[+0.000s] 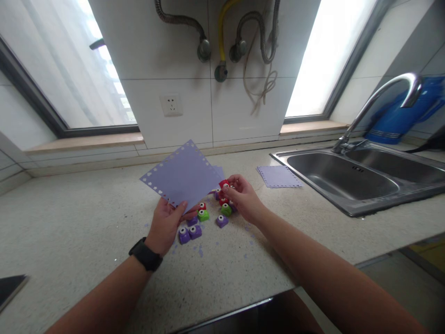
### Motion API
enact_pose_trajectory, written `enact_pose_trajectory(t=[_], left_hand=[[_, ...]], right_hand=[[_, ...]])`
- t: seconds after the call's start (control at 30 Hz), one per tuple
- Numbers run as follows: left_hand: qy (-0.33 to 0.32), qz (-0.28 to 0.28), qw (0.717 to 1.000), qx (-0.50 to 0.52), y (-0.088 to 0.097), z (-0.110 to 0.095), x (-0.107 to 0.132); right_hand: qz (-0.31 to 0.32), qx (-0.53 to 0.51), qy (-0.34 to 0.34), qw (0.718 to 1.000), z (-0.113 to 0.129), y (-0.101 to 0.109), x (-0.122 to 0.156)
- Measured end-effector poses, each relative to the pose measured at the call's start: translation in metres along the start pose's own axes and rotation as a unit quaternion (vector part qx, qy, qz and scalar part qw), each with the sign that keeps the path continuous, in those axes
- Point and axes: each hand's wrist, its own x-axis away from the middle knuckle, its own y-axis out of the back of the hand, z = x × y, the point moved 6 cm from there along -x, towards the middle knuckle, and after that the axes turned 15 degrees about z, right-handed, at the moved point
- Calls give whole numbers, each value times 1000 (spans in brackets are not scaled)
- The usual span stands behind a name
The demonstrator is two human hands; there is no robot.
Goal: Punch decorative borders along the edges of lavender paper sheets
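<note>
My left hand (169, 219) pinches the near corner of a purple paper sheet (184, 178), thumb on top. Small shapes are punched along the sheet's two left edges, and it is held up off the counter. At the sheet's right corner, my right hand (242, 197) grips a red craft punch (224, 184) between thumb and fingers. Whether the paper sits inside the punch's slot I cannot tell. Below lie several more punches: a green punch (203, 215), another green punch (226, 209), a purple punch (222, 221) and a pair of purple punches (189, 234). Tiny purple paper bits (200, 251) are scattered around them.
A stack of punched purple sheets (280, 176) lies on the speckled counter (104, 222), left of a steel double sink (323, 185) with a tap (378, 99). Behind the tap is a blue jug (406, 111). A dark flat object (10, 287) rests at the left.
</note>
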Motion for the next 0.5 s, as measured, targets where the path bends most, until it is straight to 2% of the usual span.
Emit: enact_pose_trajectory(t=[0.5], left_hand=[[6, 4, 1000, -5, -1, 0, 1]], right_hand=[[-21, 0, -6, 1000, 4, -1, 1]])
